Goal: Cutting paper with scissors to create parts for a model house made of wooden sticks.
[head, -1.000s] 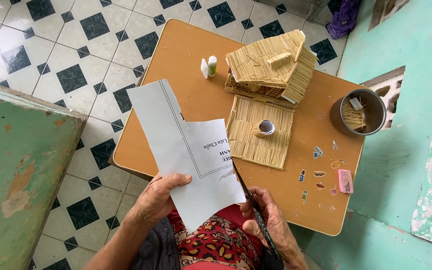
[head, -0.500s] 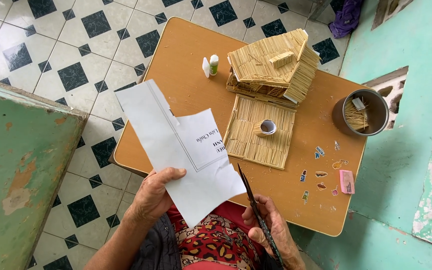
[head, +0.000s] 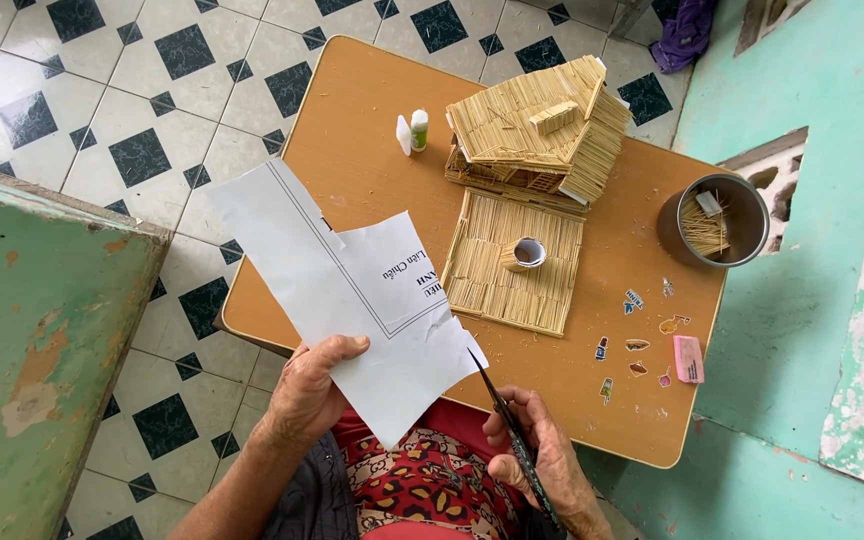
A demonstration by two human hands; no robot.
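The left hand (head: 310,392) pinches the lower edge of a white sheet of paper (head: 347,290), thumb on top, and holds it in the air over the near-left corner of the wooden worktop (head: 372,180). The right hand (head: 542,462) is closed around the handles of dark scissors (head: 500,410), and the blade tips touch the right edge of the paper; whether the blades are apart I cannot tell. On the worktop stands a small house made of thin sticks (head: 537,125) with a stick mat (head: 514,262) in front of it. Near the house is a small glue bottle (head: 418,130), and at the right side a metal cup (head: 712,222) with sticks, some small stickers (head: 638,345) and a pink eraser (head: 689,359).
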